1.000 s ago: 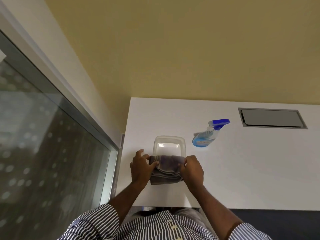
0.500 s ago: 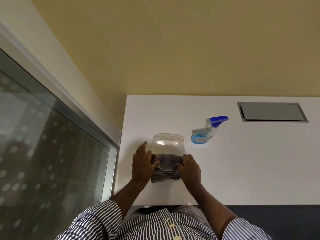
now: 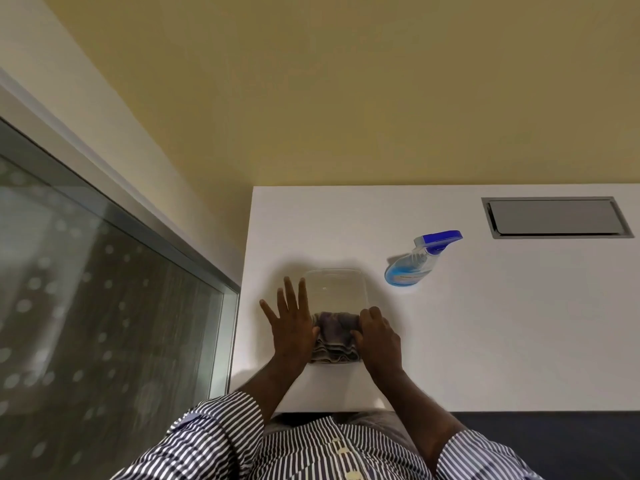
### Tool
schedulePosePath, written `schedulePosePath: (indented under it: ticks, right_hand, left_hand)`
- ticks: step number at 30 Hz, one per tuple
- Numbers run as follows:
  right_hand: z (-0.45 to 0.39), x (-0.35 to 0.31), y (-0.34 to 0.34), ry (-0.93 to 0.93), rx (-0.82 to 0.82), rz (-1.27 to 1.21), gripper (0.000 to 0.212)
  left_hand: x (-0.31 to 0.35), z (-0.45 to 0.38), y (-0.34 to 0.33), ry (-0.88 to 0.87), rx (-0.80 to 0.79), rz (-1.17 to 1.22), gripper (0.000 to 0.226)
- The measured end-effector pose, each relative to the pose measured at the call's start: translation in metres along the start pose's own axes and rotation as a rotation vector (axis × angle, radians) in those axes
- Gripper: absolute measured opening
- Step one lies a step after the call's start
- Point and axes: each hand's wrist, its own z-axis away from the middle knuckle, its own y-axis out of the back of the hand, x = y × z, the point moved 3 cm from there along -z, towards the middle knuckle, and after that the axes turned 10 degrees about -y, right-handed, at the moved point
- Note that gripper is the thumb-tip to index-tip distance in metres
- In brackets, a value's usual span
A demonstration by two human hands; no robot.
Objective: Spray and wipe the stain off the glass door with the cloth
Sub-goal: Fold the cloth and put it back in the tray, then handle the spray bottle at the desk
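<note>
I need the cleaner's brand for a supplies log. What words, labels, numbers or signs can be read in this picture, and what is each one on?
Spray bottle: a pale label shows near its base, but the print is too small and blurred to read.
Clear container, cloth, white table, glass door: no text visible.
So no brand, word or number can be read here.

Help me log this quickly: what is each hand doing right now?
Left hand: open, fingers spread, thumb touching the cloth.
Right hand: fingers curled on the cloth, gripping it.
</note>
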Motion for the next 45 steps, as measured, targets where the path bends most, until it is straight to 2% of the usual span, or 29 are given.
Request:
schedulePosePath:
  ticks: [4,8,13,16,21,24,27,31,34,37,41,45]
  right_hand:
    - [-0.002,-0.001,-0.007,0.009,0.026,0.050,0.039]
    - [-0.003,0.002,-0.007,0.033,0.047,-0.040,0.043]
    - [-0.003,0.013,0.005,0.107,0.088,-0.290,0.065]
    - [-0.002,0.026,0.035,0.066,0.223,-0.532,0.074]
    - [-0.007,0.046,0.104,-0.045,0.414,-0.926,0.083]
    - [-0.023,0.049,0.145,-0.006,0.484,-1.123,0.073]
    - [-0.045,0.044,0.175,0.049,0.480,-1.267,0.064]
    - [-0.065,0.029,0.194,0.124,0.413,-1.331,0.068]
    - [-0.075,0.020,0.194,0.171,0.380,-1.345,0.061]
    - [-0.084,0.017,0.188,0.083,0.386,-1.340,0.046]
    - [-0.088,0.017,0.173,-0.013,0.388,-1.369,0.036]
    - [-0.091,0.013,0.164,-0.137,0.364,-1.342,0.053]
  left_hand:
    - [0.000,-0.001,-0.004,0.026,-0.024,0.039,0.130]
    - [-0.002,-0.001,-0.010,-0.006,-0.002,0.047,0.125]
    - [-0.006,0.002,-0.004,-0.042,0.045,0.129,0.103]
    - [-0.004,-0.001,0.005,-0.083,0.096,0.258,0.096]
    - [0.031,-0.027,0.032,-0.261,0.134,0.500,0.089]
    - [0.068,-0.050,0.056,-0.363,0.107,0.642,0.087]
    - [0.107,-0.074,0.075,-0.438,0.058,0.707,0.092]
    - [0.148,-0.102,0.078,-0.376,-0.071,0.836,0.097]
    - [0.165,-0.113,0.071,-0.353,-0.138,0.858,0.085]
    - [0.170,-0.116,0.066,-0.317,-0.180,0.792,0.062]
    - [0.178,-0.115,0.075,-0.312,-0.172,0.753,0.050]
    - [0.179,-0.118,0.087,-0.291,-0.165,0.795,0.038]
